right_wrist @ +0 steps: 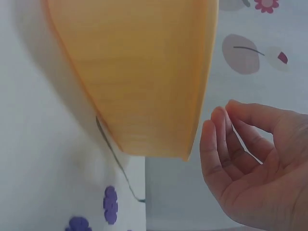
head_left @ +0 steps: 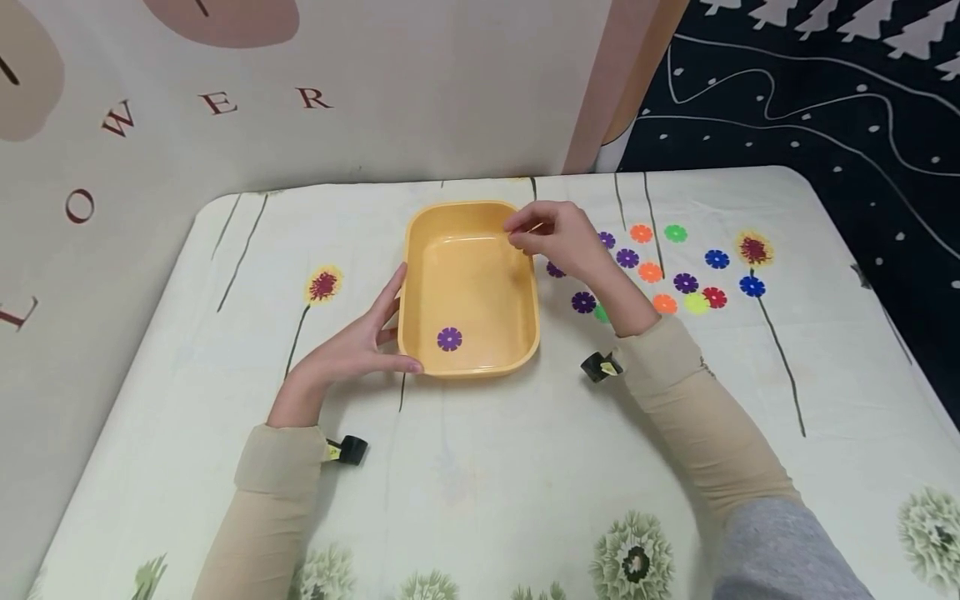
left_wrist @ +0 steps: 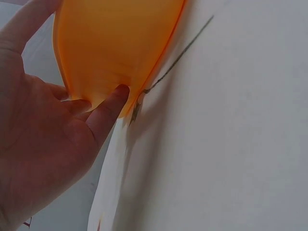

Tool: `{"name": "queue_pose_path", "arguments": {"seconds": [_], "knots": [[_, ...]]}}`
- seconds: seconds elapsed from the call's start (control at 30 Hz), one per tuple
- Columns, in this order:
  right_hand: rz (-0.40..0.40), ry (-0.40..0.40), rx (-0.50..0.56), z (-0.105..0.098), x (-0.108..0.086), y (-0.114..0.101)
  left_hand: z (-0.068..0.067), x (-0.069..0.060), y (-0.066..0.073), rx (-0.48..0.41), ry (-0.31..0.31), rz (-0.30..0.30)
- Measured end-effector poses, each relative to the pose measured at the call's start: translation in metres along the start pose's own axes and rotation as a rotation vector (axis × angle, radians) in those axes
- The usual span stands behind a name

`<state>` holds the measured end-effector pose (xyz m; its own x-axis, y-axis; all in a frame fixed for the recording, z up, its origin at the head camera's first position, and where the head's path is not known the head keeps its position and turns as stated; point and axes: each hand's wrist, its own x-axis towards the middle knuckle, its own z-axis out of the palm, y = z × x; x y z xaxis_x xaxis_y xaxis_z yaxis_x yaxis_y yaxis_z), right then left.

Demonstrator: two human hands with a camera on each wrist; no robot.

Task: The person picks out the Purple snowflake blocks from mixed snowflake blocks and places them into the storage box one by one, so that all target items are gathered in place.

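A yellow plastic tray (head_left: 469, 371) sits on the cloth, with one purple flower-shaped disc (head_left: 450, 339) lying near its lower left. My left hand (head_left: 351, 342) holds the tray's left side, its thumb round the near left corner and its fingers against the outer wall. In the left wrist view, the tray (left_wrist: 115, 43) shows its outside between that thumb and the fingers. Over the tray's far right rim is my right hand (head_left: 558, 237), fingers loosely bent. In the right wrist view, the right hand's fingertips (right_wrist: 208, 126) come close to the thumb, and no disc shows between them.
Several flower-shaped discs in purple, orange (head_left: 649, 272), green (head_left: 676, 233), blue (head_left: 717, 258), yellow and red (head_left: 715, 297) lie scattered right of the tray, some beneath the right forearm. A white wall hanging (head_left: 450, 92) stands behind the table; a dark patterned cloth (head_left: 810, 108) hangs at right.
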<state>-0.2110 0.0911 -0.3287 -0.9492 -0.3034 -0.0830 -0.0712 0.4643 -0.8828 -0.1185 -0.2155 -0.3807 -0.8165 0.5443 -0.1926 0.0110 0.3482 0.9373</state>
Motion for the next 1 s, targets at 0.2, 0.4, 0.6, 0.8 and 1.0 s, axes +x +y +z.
{"name": "queue_pose_path", "arguments": {"seconds": [0.2, 0.4, 0.6, 0.8, 1.0], "knots": [[0.042, 0.032, 0.01, -0.006, 0.002, 0.009, 0.0, -0.001, 0.0, 0.012, 0.001, -0.003], [0.091, 0.055, -0.011, -0.01, 0.003, 0.022, 0.0, 0.0, 0.001, 0.013, 0.008, -0.007], [0.146, 0.074, -0.043, -0.013, 0.005, 0.036, 0.0, -0.001, 0.001, 0.009, 0.007, -0.007], [0.209, 0.075, -0.06, -0.014, 0.006, 0.049, 0.0, -0.001, 0.001, -0.019, -0.012, -0.001], [0.264, 0.071, -0.038, -0.015, 0.007, 0.057, 0.0, -0.001, 0.0, -0.031, -0.02, 0.001]]}}
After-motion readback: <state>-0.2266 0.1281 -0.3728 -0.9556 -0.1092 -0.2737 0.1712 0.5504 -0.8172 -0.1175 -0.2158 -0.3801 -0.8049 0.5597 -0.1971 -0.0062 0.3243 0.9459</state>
